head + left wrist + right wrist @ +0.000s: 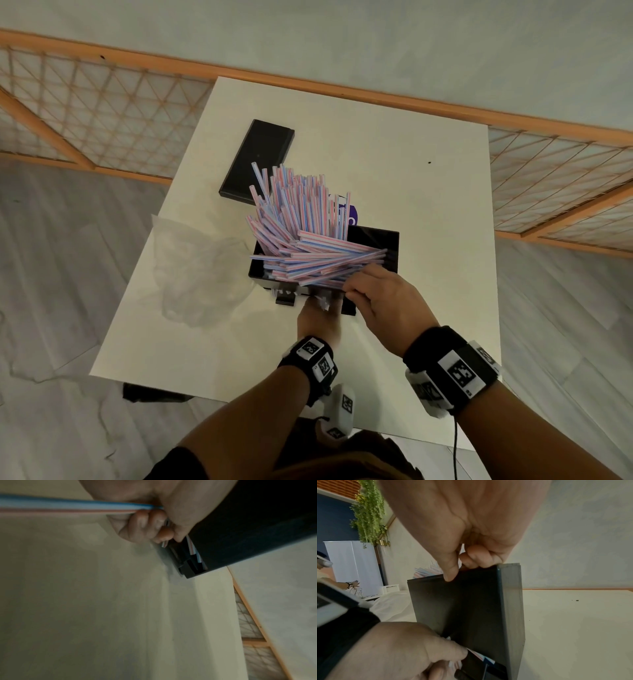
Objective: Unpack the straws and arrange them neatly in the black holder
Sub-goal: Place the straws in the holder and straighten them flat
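Note:
The black holder (391, 254) stands open-topped in the middle of the white table (411, 178). A big bundle of pink-and-blue striped straws (301, 219) fans out of it, some upright, some lying across the top. My right hand (356, 291) curls its fingers over the straws at the holder's near rim. In the right wrist view its thumb (451, 573) presses the holder's front wall (462, 608). My left hand (317, 315) sits low at the holder's front slot. There its curled fingers (145, 526) pinch a few straw ends (68, 507).
The holder's black lid (260, 157) lies flat at the back left. A crumpled clear plastic bag (198, 270) hangs over the table's left edge. A purple object (352, 216) peeks out behind the straws. The table's right half is bare white surface.

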